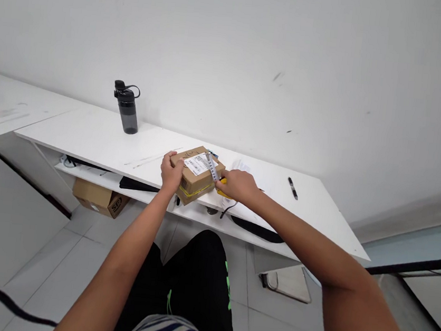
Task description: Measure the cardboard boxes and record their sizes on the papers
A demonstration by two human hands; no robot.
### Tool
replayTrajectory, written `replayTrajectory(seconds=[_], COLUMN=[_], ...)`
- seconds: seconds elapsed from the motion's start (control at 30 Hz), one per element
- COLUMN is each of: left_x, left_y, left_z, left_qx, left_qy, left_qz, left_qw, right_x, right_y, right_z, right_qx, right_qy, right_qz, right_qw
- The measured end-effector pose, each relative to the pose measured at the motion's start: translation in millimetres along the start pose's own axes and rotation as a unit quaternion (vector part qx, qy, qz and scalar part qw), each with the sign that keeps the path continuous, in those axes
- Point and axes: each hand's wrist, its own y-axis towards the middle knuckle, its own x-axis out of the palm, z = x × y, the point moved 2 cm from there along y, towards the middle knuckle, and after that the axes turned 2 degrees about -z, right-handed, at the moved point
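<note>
A small brown cardboard box (187, 185) rests at the front edge of the white shelf top, tilted slightly. It carries a white printed label (195, 166) and a yellow band of tape along its side. My left hand (171, 172) grips the box's left end, thumb on top. Wrapped in my right hand (239, 184) is a yellow tape measure (222, 187), mostly covered by the fingers. Its pale numbered blade (211, 167) is pulled out and crosses the top of the box near the label.
A dark water bottle (128, 111) stands at the back left, and a black pen (292, 188) lies to the right. Papers (245, 209) are beside the box. Below, another carton (95, 196) sits under the lower shelf. A black cable (2, 297) crosses the lower left.
</note>
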Motion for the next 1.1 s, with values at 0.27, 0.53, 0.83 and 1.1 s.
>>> replayTrajectory(seconds=[0.27, 0.53, 0.83, 1.1], left_x=[-5.4, -9.8, 3.6, 3.7], left_y=[0.1, 4.1, 21.8, 20.3], left_z=[11.1, 80.2, 66.3, 66.8], left_qx=[0.022, 0.345, 0.36, 0.339], left_qy=[0.094, 0.342, 0.341, 0.357], left_qz=[-0.024, -0.227, -0.311, -0.263], left_qw=[0.995, 0.844, 0.811, 0.83], right_x=[-15.8, -21.5, -29.1, -18.5], right_y=[13.9, 34.0, 44.3, 42.0], right_z=[-9.3, -20.6, -24.2, -7.2], right_qx=[-0.01, -0.012, -0.035, -0.036], right_qy=[0.011, -0.002, -0.023, -0.006], right_qz=[0.087, 0.101, 0.113, 0.152], right_qw=[0.996, 0.995, 0.993, 0.988])
